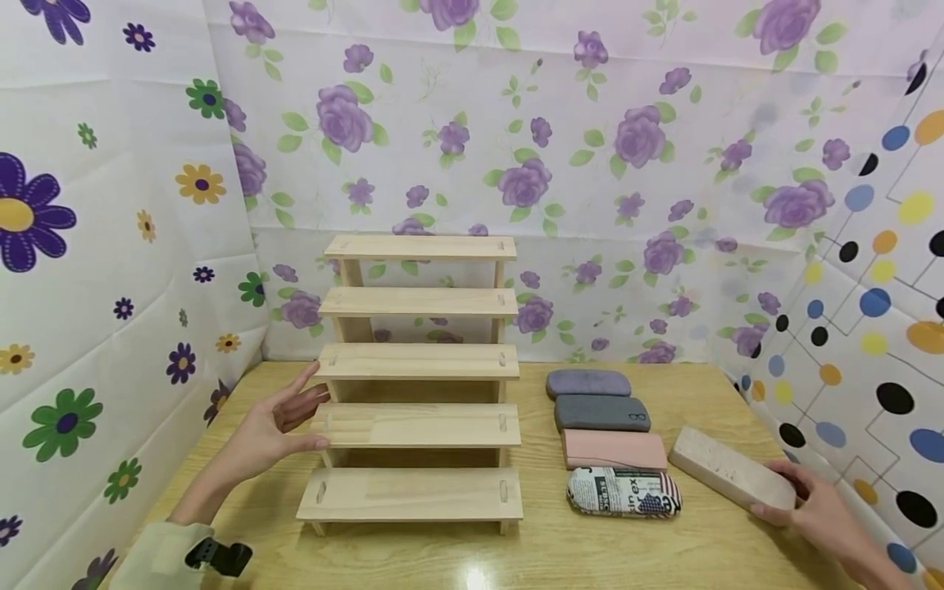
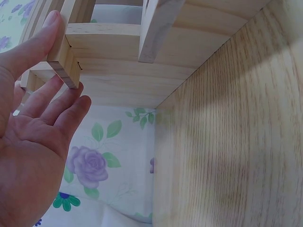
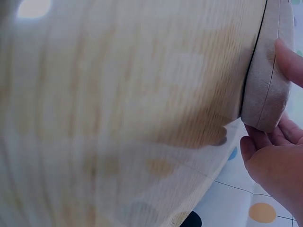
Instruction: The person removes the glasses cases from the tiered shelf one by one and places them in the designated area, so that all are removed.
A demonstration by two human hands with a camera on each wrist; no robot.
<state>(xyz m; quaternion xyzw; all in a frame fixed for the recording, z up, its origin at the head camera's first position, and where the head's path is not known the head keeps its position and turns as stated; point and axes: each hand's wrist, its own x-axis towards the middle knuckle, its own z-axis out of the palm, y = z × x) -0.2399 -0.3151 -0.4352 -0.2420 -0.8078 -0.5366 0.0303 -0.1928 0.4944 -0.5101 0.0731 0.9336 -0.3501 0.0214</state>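
In the head view, a pale wooden step shelf (image 1: 446, 424) with several tiers stands left of centre on the table. At its left side, my left hand (image 1: 274, 430) grips the end of a step, thumb at the front edge. The left wrist view has the thumb against the step's end board (image 2: 66, 61) and the fingers on its other side. My right hand (image 1: 819, 504) holds the near end of a beige glasses case (image 1: 730, 469), which lies slanted at the table's right. Thumb and fingers lie on opposite sides of this case (image 3: 267, 80) in the right wrist view.
Between shelf and beige case, a column of glasses cases runs front to back: purple (image 1: 588, 383), grey (image 1: 601, 413), pink (image 1: 614, 449) and newspaper-print (image 1: 624, 492). Patterned cloth (image 1: 472, 147) walls off the wood-grain table (image 1: 546, 553) at the back and both sides.
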